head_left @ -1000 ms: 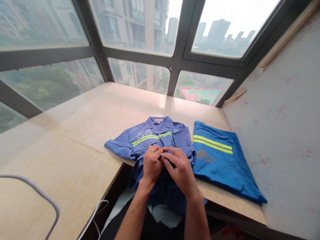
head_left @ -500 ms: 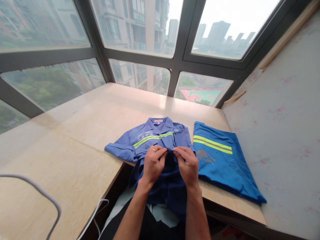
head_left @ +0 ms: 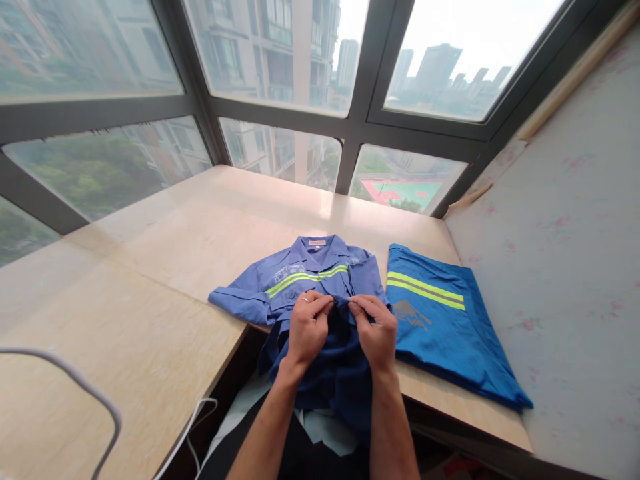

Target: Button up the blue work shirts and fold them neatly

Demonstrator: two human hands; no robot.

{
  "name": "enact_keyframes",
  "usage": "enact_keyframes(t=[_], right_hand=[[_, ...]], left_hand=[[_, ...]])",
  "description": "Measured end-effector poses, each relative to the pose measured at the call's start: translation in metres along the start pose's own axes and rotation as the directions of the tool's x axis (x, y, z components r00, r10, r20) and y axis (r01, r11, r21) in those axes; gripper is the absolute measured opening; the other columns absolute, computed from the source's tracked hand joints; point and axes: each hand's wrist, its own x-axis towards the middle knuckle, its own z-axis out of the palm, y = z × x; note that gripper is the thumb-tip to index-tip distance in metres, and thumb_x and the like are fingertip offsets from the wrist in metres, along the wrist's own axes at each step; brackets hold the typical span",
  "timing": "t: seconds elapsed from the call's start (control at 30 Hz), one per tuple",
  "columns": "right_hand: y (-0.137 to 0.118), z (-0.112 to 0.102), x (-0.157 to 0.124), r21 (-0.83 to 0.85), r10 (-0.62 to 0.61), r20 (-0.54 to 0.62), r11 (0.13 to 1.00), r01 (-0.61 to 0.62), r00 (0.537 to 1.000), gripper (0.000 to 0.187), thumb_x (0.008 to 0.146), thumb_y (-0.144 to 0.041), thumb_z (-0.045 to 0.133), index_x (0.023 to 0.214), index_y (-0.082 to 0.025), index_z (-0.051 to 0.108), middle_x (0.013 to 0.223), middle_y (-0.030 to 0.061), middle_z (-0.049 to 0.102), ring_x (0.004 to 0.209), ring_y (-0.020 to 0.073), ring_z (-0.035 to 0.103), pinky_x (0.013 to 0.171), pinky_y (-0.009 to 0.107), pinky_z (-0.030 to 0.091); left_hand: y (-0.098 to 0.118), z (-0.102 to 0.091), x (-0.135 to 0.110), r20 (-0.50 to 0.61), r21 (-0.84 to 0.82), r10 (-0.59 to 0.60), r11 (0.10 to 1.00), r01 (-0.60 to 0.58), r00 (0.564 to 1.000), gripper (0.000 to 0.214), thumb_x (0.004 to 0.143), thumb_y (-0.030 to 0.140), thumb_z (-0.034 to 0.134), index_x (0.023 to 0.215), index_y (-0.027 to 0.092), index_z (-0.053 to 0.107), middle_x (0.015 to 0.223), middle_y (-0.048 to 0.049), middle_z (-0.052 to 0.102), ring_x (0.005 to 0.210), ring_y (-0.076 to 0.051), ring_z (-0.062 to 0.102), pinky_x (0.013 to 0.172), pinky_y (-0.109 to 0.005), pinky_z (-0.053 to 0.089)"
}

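A blue work shirt with a yellow-green reflective stripe lies collar-away on the table, its lower part hanging over the front edge toward my lap. My left hand pinches the shirt's front between thumb and fingers, below the stripe. Close beside it, my right hand pinches the same front, a short stretch of cloth between the two. Any button at my fingertips is too small or hidden to make out. To the right lies a folded brighter blue garment with a similar stripe and a grey print.
The pale table reaches back to dark-framed windows. A grey cable arches at the left, and a thin white cable hangs by the table edge. The papered wall bounds the right side.
My right hand's fingertips have shifted very slightly on the cloth. Both hands keep their pinch on the shirt, and the folded garment lies as before.
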Motion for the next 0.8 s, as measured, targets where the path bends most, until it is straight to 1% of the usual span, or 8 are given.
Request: enact_keyframes(t=[0.13,0.2,0.3,0.43,0.57,0.67,0.73,0.8], right_hand=[[0.008,-0.002,0.002,-0.035,-0.002,-0.006,0.999,0.002,1.000,0.019,0.090,-0.029,0.059,0.087,-0.022,0.076,0.087,0.0059,0.072,0.083,0.0205,0.066,0.079,0.033,0.052],[0.020,-0.007,0.002,-0.101,0.015,-0.084,0.995,-0.023,0.996,0.021,0.090,-0.031,0.058,0.087,-0.021,0.076,0.087,0.0071,0.073,0.083,0.0217,0.066,0.080,0.035,0.052],[0.041,-0.018,0.001,-0.182,0.082,-0.190,0.976,-0.117,0.978,0.025,0.087,-0.037,0.059,0.084,-0.019,0.076,0.087,0.0092,0.073,0.084,0.0247,0.066,0.082,0.039,0.050],[0.055,-0.023,-0.003,-0.128,0.205,-0.223,0.963,-0.237,0.953,0.029,0.085,-0.041,0.059,0.087,-0.016,0.075,0.091,0.0113,0.074,0.088,0.0259,0.066,0.086,0.040,0.049],[0.047,-0.018,-0.003,-0.129,0.237,-0.292,0.950,-0.283,0.927,0.029,0.085,-0.039,0.058,0.088,-0.015,0.074,0.090,0.0117,0.072,0.086,0.0254,0.065,0.085,0.040,0.049],[0.034,-0.017,-0.002,-0.247,0.147,-0.269,0.945,-0.216,0.952,0.024,0.084,-0.029,0.055,0.090,-0.016,0.074,0.091,0.0116,0.071,0.087,0.0261,0.064,0.088,0.043,0.049],[0.021,-0.017,-0.001,-0.314,0.035,-0.237,0.943,-0.111,0.971,0.028,0.082,-0.018,0.049,0.097,-0.016,0.073,0.097,0.0123,0.070,0.095,0.0266,0.062,0.091,0.044,0.048],[0.006,-0.014,0.000,-0.320,-0.084,-0.175,0.947,0.024,0.981,0.037,0.081,-0.009,0.044,0.104,-0.017,0.072,0.104,0.0119,0.068,0.102,0.0256,0.060,0.093,0.044,0.047]], left_hand=[[0.003,-0.002,0.001,0.004,-0.058,-0.048,0.997,0.048,0.999,0.021,0.089,0.020,0.055,0.082,0.023,0.075,0.079,-0.0036,0.066,0.081,-0.019,0.058,0.077,-0.032,0.046],[0.002,-0.008,0.003,-0.014,-0.133,-0.081,0.988,0.079,0.997,0.020,0.088,0.021,0.055,0.080,0.022,0.074,0.078,-0.0031,0.065,0.078,-0.018,0.058,0.074,-0.030,0.047],[-0.003,-0.020,0.006,-0.111,-0.231,-0.161,0.964,0.132,0.981,0.015,0.086,0.027,0.060,0.080,0.020,0.073,0.080,-0.0027,0.065,0.077,-0.017,0.059,0.073,-0.028,0.048],[-0.014,-0.023,0.008,-0.242,-0.390,-0.351,0.889,0.240,0.905,0.019,0.083,0.035,0.064,0.087,0.017,0.071,0.083,-0.0031,0.068,0.078,-0.016,0.061,0.075,-0.027,0.049],[-0.021,-0.023,0.009,-0.300,-0.507,-0.510,0.801,0.319,0.806,0.024,0.078,0.030,0.064,0.097,0.016,0.068,0.077,-0.0004,0.065,0.070,-0.012,0.059,0.068,-0.023,0.048],[-0.020,-0.029,0.009,-0.240,-0.361,-0.477,0.852,0.379,0.845,0.027,0.075,0.022,0.055,0.096,0.017,0.071,0.068,0.0021,0.061,0.065,-0.013,0.056,0.064,-0.024,0.046],[-0.016,-0.031,0.008,-0.144,-0.252,-0.451,0.878,0.408,0.881,0.028,0.075,0.021,0.049,0.088,0.017,0.074,0.071,-0.0001,0.065,0.071,-0.016,0.059,0.069,-0.026,0.047],[-0.010,-0.029,0.007,-0.064,-0.207,-0.448,0.880,0.428,0.892,0.031,0.075,0.021,0.046,0.082,0.017,0.076,0.074,-0.0016,0.068,0.074,-0.017,0.060,0.071,-0.028,0.047]])
